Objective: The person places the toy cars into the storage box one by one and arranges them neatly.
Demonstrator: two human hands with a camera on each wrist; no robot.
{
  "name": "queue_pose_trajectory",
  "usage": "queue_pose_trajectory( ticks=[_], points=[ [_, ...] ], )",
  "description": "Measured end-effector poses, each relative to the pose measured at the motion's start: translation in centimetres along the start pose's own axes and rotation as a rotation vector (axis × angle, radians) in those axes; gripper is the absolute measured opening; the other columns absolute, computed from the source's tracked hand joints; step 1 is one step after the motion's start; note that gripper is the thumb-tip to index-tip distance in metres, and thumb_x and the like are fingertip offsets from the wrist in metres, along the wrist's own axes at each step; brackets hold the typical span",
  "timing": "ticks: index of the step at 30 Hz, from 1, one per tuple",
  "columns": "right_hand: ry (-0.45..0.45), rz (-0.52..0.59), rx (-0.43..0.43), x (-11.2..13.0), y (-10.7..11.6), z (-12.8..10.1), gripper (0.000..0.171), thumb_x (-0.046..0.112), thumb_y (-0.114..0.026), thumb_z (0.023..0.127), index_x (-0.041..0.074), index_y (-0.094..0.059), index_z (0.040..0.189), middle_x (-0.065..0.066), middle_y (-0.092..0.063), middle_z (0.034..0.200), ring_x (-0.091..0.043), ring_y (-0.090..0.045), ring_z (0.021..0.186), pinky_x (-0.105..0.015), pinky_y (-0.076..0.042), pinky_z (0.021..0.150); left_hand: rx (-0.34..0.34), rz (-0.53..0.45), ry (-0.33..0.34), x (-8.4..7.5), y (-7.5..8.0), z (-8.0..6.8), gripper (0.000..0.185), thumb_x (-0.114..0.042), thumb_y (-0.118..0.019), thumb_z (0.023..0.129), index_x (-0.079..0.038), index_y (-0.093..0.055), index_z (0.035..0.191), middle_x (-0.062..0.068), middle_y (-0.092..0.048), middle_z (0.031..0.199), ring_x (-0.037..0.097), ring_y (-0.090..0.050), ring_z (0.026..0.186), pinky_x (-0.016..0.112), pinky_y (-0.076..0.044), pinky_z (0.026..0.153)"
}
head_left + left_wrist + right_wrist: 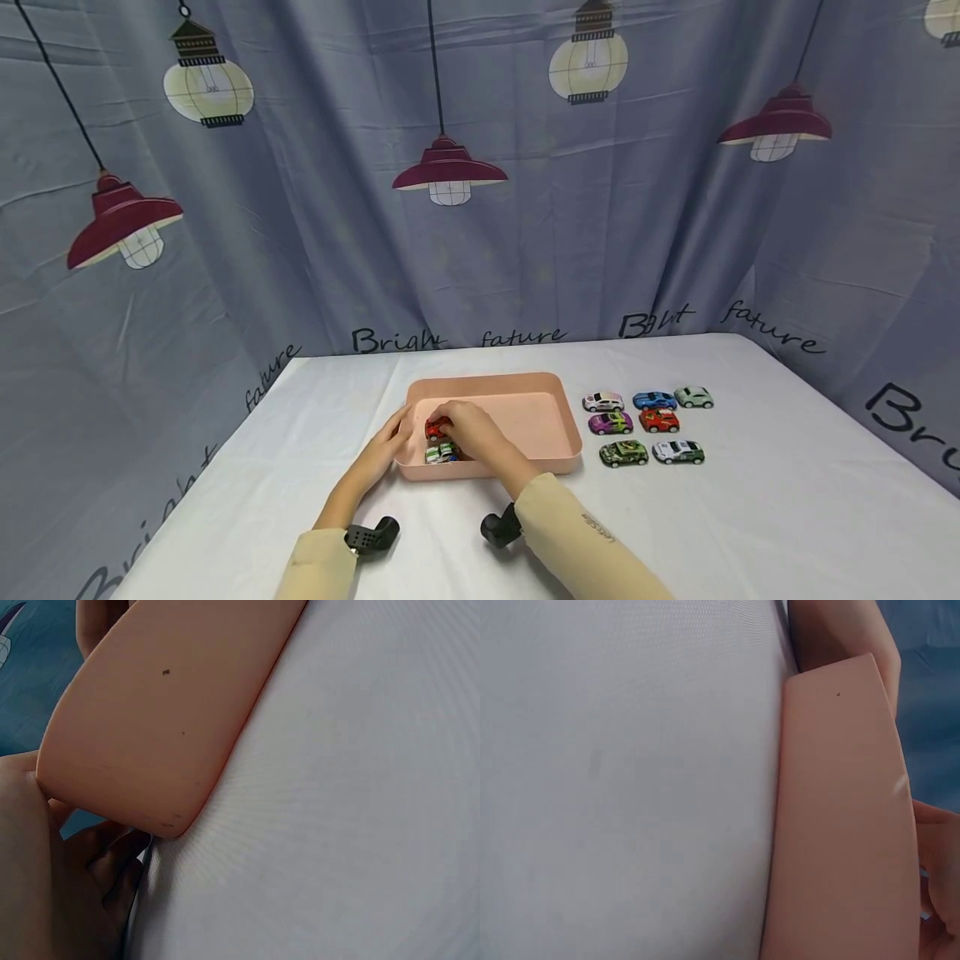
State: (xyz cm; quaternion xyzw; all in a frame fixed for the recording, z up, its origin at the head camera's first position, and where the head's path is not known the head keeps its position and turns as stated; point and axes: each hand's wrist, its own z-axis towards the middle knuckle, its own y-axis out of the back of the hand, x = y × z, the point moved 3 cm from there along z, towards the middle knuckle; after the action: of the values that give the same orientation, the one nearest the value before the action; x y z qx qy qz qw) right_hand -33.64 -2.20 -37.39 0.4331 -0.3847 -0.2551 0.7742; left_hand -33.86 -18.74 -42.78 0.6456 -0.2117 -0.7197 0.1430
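Note:
A pink rectangular tray [525, 385] stands on the table. My left hand [382, 446] holds its left wall, thumb over the rim and fingers along the outside. In the left wrist view, the left hand [30, 855] lies at the tray's corner [142, 742]. Reaching over the front wall, my right hand [472, 429] pinches a red toy car [435, 429] in the tray's left part. A white-and-green toy car [441, 453] sits just in front of it, partly covered by that hand. The right wrist view shows mostly the outside of the tray wall [840, 810]; the red car is hidden there.
Right of the tray several toy cars stand in loose rows, among them a purple car [611, 423], a blue car [654, 401], another red car [659, 420] and a camouflage car [624, 453]. A white cloth [750, 517] covers the table; a grey-blue curtain [315, 208] hangs behind.

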Motion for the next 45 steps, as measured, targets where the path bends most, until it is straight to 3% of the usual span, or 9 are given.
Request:
queue_pose_trajectory(
  ticks=[21, 31, 45],
  points=[
    [-0.035, -0.026, 0.036, -0.4, -1.3, 0.0, 0.018, 0.005, -0.059, 0.085, 0.014, -0.070, 0.098, -0.001, -0.070, 0.099, -0.017, -0.063, 0.097, -0.032, -0.051, 0.084, -0.005, 0.045, -0.010, 0.0, -0.1, -0.1, 0.053, -0.037, -0.041, 0.096, -0.020, -0.027, 0.144, 0.015, -0.024, 0.149, 0.039, -0.020, 0.137, 0.061, -0.017, 0.107],
    [-0.033, -0.081, 0.056, -0.3, -0.2, -0.2, 0.021, 0.010, -0.058, 0.088, 0.018, -0.067, 0.105, 0.002, -0.067, 0.110, -0.017, -0.061, 0.104, -0.035, -0.051, 0.084, -0.003, 0.027, -0.001, -0.1, 0.0, -0.1, 0.054, -0.040, -0.040, 0.095, -0.022, -0.026, 0.144, 0.015, -0.022, 0.150, 0.038, -0.019, 0.137, 0.060, -0.016, 0.108],
    [-0.040, -0.025, 0.025, -1.7, 1.1, -1.3, 0.023, 0.013, -0.054, 0.091, 0.015, -0.064, 0.111, -0.002, -0.064, 0.115, -0.020, -0.059, 0.109, -0.035, -0.049, 0.089, -0.009, 0.029, 0.007, 0.1, 0.0, 0.0, 0.055, -0.041, -0.041, 0.095, -0.021, -0.026, 0.144, 0.015, -0.022, 0.150, 0.038, -0.018, 0.138, 0.061, -0.015, 0.108]
  ],
)
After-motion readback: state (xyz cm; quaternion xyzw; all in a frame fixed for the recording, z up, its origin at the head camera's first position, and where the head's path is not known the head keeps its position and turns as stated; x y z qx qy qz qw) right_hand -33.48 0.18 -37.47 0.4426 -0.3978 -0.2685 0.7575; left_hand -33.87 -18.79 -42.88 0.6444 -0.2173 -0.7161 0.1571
